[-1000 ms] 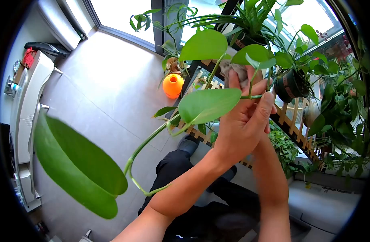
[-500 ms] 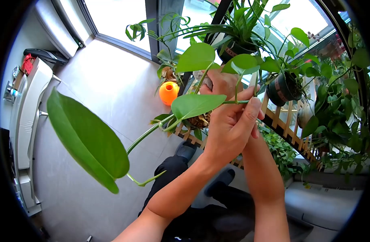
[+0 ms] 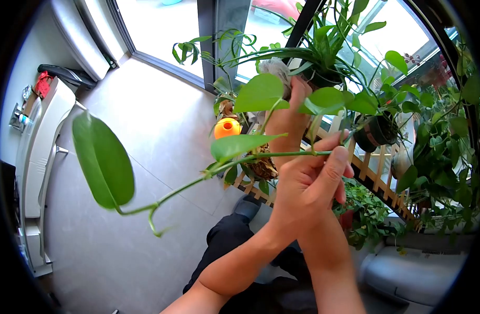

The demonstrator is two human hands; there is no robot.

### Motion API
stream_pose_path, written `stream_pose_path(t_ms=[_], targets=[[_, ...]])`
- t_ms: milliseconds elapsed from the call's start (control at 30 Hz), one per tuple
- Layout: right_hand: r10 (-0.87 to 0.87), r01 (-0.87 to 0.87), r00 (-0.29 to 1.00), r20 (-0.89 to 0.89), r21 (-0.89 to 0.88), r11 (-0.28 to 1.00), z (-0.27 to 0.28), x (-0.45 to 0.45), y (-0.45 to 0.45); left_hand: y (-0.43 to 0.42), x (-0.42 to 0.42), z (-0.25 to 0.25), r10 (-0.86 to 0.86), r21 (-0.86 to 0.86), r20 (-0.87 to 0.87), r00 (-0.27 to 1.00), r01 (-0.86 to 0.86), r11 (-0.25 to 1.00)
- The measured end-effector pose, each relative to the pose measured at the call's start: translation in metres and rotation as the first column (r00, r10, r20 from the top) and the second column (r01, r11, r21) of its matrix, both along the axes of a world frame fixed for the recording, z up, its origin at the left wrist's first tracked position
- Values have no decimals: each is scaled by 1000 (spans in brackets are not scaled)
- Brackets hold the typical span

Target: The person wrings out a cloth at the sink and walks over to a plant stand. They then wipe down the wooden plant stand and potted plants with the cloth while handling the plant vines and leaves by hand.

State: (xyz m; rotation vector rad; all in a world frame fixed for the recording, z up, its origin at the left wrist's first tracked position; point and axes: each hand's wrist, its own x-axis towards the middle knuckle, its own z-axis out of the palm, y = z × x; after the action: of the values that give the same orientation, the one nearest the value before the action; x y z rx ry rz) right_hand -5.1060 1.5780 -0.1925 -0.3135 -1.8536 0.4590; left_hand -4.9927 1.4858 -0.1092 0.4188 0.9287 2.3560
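Note:
A long green vine (image 3: pixel 190 182) stretches across the view, its stem pinched between the thumb and fingers of my left hand (image 3: pixel 316 175). One large leaf (image 3: pixel 103 161) hangs at the vine's far left end, and smaller heart-shaped leaves (image 3: pixel 260 92) grow along it. Behind the vine, my right arm crosses under the left one. My right hand (image 3: pixel 295 99) reaches up beside the upper hanging pot (image 3: pixel 324 78) and is closed on a crumpled grey cloth (image 3: pixel 276 70). Leaves partly cover that hand's fingers.
An orange round pot (image 3: pixel 227 129) sits left of my hands. Another dark pot (image 3: pixel 376 131) hangs by a wooden slatted rack (image 3: pixel 373 165), with trailing plants (image 3: pixel 439 141) on the right. A white cabinet (image 3: pixel 43 152) stands at the far left, and a glass door (image 3: pixel 161 31) is ahead.
My right hand has moved upward with the cloth, toward the upper pot. The vine's large leaf has swung up and looks smaller. My left hand keeps its pinch on the stem.

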Motion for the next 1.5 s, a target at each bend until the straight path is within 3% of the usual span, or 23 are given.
stream_pose_path(t_ms=[67,367,600,833,933,1000,1333,1367,1400,1433,1467,1500], targets=[[-39,-8,981,190,241,971,-12,-13,6,3,2,-1,-8,15,23,1000,8,1000],[-89,-37,896,435,273,961,15,-29,3,-4,6,0,-28,57,-12,1000,28,998],[36,-149,912,410,248,957,7,-30,19,-7,-2,3,-59,-21,-56,997,58,998],[224,-290,929,294,204,935,8,1,3,-8,-6,6,49,-54,-38,998,-51,997],[276,-298,826,491,-35,954,30,33,-12,-10,-11,4,73,-60,0,997,-72,996],[307,-304,808,504,-90,948,30,42,-11,-10,-11,2,63,-37,8,998,-63,997],[312,-318,891,330,-37,947,18,60,6,-6,-12,1,59,19,22,998,-60,998],[653,-446,748,117,-640,626,19,67,4,-5,-13,-1,73,16,20,997,-74,997],[757,-464,650,-73,-826,319,23,74,1,-5,-13,-1,86,12,19,996,-86,996],[748,-404,605,-273,-915,-7,26,82,-2,-4,-13,0,96,2,26,995,-96,995],[769,-442,639,-23,-829,343,28,90,-4,-4,-14,0,87,2,26,996,-87,996],[697,-451,683,220,-623,639,29,99,-4,-4,-15,-2,89,13,15,996,-89,996]])
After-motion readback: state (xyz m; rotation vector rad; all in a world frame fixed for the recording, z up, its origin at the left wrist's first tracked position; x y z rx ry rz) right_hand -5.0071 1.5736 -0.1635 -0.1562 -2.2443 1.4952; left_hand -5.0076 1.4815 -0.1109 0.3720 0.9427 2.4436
